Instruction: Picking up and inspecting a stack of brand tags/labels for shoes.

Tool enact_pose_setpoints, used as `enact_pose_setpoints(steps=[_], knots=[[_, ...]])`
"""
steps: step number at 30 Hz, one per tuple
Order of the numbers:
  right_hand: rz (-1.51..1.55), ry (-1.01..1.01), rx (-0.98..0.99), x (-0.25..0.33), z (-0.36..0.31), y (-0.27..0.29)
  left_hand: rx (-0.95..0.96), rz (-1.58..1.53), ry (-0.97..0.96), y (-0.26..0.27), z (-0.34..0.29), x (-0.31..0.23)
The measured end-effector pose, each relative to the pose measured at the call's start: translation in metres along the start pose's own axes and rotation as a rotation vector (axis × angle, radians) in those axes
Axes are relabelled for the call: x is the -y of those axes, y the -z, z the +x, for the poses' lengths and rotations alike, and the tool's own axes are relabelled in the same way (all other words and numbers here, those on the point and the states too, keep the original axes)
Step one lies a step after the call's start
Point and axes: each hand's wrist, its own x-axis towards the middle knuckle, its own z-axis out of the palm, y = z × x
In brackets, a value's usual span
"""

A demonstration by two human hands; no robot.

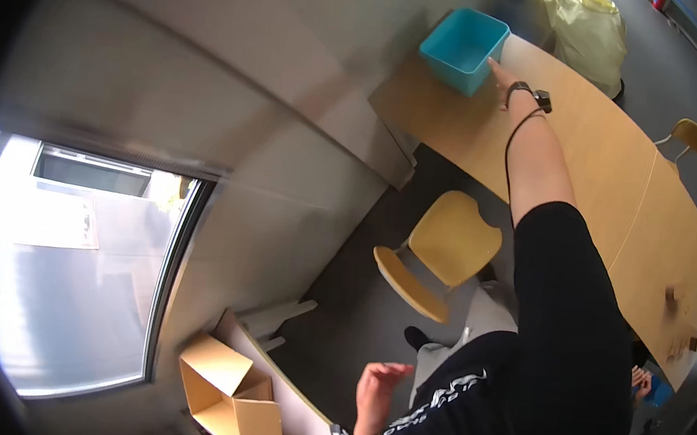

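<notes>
My right arm reaches far out over the wooden table. At its end, my right hand [500, 82] is against the near right side of a teal plastic bin [475, 80]. A fingertip meets the bin's rim, and the thumb side is apart from it. The bin stands upright at the table's far left end, and no contents show inside. Low in front of my body, my left hand [375, 390] hangs in the air with loosely bent fingers and holds nothing. The cardboard box is the thing nearest to it.
Below the curved table [572, 148] stands a yellow chair [457, 237]. An open cardboard box [255, 420] lies at lower left, beside a window [87, 275]. A person in a pale yellow garment [584, 38] is beyond the table. More chairs [690, 134] stand on the right.
</notes>
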Motion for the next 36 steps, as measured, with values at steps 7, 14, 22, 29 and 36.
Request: enact_pose_setpoints(steps=[7,14,22,29,36], knots=[[0.198,-0.189,0.169,-0.011,0.065,-0.105,-0.143,0.171,0.297,-0.052,0.004,0.044],[0.332,0.088,0.062,-0.083,0.015,-0.108,-0.103,0.289,0.281,-0.075,0.042,0.031],[0.563,0.022,0.374,-0.255,-0.357,0.121,0.249,0.609,0.141,-0.072,0.103,0.008],[0.467,0.176,0.302,-0.248,-0.584,0.137,0.518,0.513,0.118,-0.061,0.121,0.063],[0.628,0.121,-0.045,-0.264,-0.714,0.112,0.742,0.592,0.289,-0.078,0.106,0.038]])
